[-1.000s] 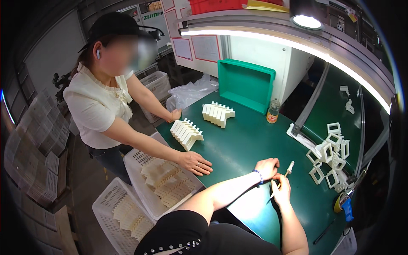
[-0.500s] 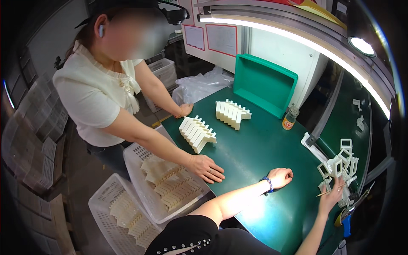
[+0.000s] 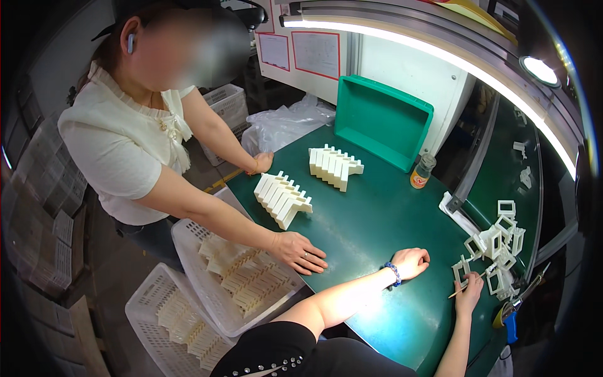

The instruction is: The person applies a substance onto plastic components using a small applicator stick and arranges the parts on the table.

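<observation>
My left hand [image 3: 411,262], with a blue bead bracelet at its wrist, rests on the green tabletop [image 3: 358,220]. Its fingers are curled in, with nothing seen in them. Over at the right, my right hand [image 3: 468,295] is closed on a white rectangular plastic frame [image 3: 461,270]. A thin wooden stick [image 3: 457,293] also pokes out from these fingers. Beside that hand lies a heap of similar white frames [image 3: 500,242], reaching toward the belt. The fingertips of my right hand are partly hidden by the frame.
Across the table a co-worker's hands [image 3: 298,252] lean on the tabletop beside stacked white parts [image 3: 282,200]. A second stack [image 3: 335,168], a green bin [image 3: 383,119] and a glass jar [image 3: 423,171] stand farther back. Blue-handled pliers [image 3: 511,323] lie right; white crates [image 3: 182,235] stand left.
My right hand has drawn back from the heap toward the left, bringing a white frame along with the stick. My left hand stays put. The view has shifted slightly.
</observation>
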`<action>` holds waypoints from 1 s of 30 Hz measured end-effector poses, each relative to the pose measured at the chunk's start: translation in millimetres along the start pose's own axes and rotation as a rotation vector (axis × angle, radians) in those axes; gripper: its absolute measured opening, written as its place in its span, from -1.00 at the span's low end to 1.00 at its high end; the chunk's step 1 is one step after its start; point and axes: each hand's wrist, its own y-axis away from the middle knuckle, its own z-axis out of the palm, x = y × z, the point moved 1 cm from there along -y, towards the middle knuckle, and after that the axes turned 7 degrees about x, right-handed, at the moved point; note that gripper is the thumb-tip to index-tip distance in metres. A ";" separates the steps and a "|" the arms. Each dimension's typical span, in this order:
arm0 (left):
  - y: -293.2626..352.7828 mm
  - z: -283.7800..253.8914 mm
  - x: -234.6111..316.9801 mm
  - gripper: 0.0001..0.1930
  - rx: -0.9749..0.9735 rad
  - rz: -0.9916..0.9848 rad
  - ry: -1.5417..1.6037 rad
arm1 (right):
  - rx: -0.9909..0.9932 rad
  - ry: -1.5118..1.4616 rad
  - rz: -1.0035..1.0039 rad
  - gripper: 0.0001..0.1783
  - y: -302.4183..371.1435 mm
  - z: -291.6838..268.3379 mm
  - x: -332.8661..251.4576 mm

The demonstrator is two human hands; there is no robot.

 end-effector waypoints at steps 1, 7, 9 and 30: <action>1.3 3.6 2.2 -0.84 -0.002 0.006 0.001 | 0.000 0.027 0.015 -0.57 4.5 -4.0 1.5; 3.0 11.0 5.4 -0.46 -0.143 -0.138 0.608 | 0.097 -0.745 0.394 -0.61 9.0 14.2 -23.7; 11.8 14.5 10.7 -0.44 -0.206 -0.170 0.854 | -0.007 -0.988 0.436 -0.71 4.1 12.2 -60.9; 15.8 22.6 24.0 -0.46 -0.306 -0.486 1.056 | 0.383 -0.663 -0.012 -0.49 19.3 -44.8 -88.3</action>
